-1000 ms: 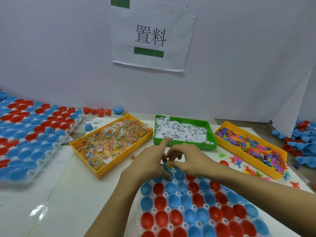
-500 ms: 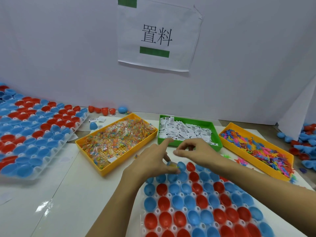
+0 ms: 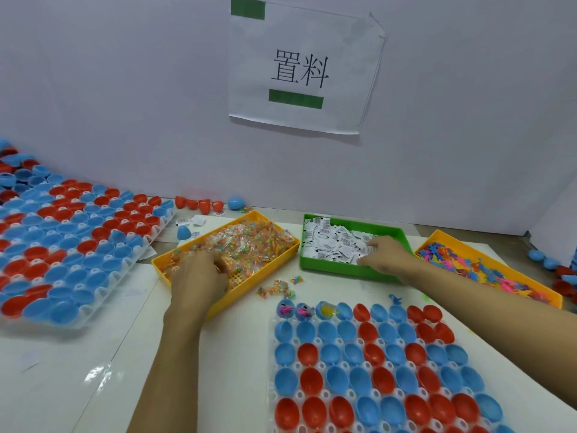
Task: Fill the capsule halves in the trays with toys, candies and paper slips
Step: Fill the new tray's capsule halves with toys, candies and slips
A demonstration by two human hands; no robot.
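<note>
While reaching apart: left hand (image 3: 199,276) down in yellow candy bin (image 3: 281,256), fingers buried among wrapped candies (image 3: 249,242), grip unclear. Right hand (image 3: 382,254) on paper slips (image 3: 331,242) in green bin (image 3: 402,237), fingers curled, pinch unclear. Toy bin (image 3: 437,237) far right. Near capsule tray (image 3: 271,354) below hands, three far-row halves filled. Second tray (image 3: 150,245) at left.

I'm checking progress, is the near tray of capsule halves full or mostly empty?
Mostly empty. In the near tray, only three blue halves at the far left corner hold anything; the rest show bare insides.
</note>
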